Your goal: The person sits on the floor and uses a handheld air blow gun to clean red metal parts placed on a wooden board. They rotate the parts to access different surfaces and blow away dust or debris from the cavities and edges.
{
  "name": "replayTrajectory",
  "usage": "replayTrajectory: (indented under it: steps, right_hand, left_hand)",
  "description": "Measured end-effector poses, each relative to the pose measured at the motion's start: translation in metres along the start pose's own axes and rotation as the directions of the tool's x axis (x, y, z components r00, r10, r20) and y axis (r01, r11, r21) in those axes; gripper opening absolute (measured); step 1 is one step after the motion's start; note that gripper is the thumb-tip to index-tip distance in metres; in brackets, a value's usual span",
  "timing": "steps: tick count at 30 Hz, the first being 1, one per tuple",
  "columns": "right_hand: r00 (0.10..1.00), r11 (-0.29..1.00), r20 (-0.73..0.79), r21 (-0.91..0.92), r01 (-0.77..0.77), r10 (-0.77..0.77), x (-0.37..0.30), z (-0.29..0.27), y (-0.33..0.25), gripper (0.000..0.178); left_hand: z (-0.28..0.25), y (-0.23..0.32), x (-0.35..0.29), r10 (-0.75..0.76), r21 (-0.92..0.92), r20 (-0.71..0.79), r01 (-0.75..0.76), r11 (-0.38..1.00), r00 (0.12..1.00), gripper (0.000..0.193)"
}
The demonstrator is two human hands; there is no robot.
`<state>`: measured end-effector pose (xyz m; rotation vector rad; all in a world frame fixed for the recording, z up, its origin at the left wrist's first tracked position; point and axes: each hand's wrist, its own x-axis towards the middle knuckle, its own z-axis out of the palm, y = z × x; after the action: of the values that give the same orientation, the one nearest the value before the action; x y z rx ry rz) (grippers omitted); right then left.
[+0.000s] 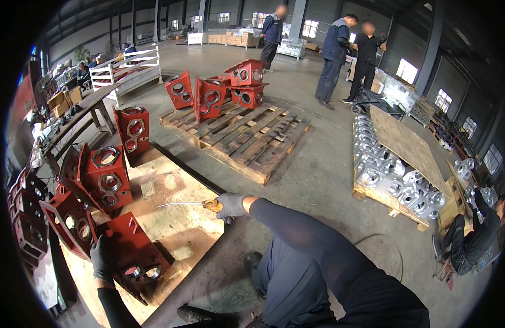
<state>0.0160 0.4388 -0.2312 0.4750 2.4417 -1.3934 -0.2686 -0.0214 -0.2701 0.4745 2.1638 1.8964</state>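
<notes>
Clasping amber-handled rod (210, 205) in right grip (231, 207) at table's (173, 183) right corner; touching red cast housing (127, 236) toward near edge with left grip (102, 261), pinching or not, cannot tell. See red parts (127, 70) inside white rack (139, 82).

Tool (211, 205) partly hidden by right grip (232, 206)

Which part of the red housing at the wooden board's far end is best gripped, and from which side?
Probably the upper rim of that red housing, from its near right: it stands upright, its top is exposed, and bare wooden board lies there, while another housing stands close on the near left.
</notes>
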Motion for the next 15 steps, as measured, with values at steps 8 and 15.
replayTrajectory:
  steps: [8,15]
  right_hand:
    - [1.0,1.0,0.006,0.016,-0.004,0.004,0.0,0.001,0.005,0.022]
    - [1.0,0.997,0.009,-0.077,-0.015,0.016,0.001,0.004,0.005,0.017]
  left_hand:
    - [0.015,0.016,-0.009,-0.038,-0.077,-0.025,0.036,0.996,0.999,0.026]
    - [0.025,0.024,-0.014,-0.125,-0.119,-0.022,0.121,0.986,0.992,0.029]
